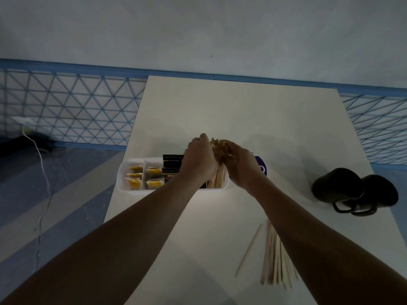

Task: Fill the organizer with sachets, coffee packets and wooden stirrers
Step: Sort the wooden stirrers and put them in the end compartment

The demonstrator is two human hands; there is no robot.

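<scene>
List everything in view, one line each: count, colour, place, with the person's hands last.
White rectangular table: one, white, centre of view.
White plastic compartment organizer: one, white, on the table's left side.
Yellow-and-white sachets: at least five, in the organizer's two left compartments.
Dark coffee packets: count unclear, black, standing in the third compartment.
Bundle of wooden stirrers: one, pale wood, upright in the right-end compartment.
Loose wooden stirrers: a pile, pale wood, near table edge.
Black mugs: two, black, table's right side, side by side.
Purple item: one, purple, partly behind the right hand.
Left hand: one, grips the bundle's top.
Right hand: one, grips the bundle too.
</scene>
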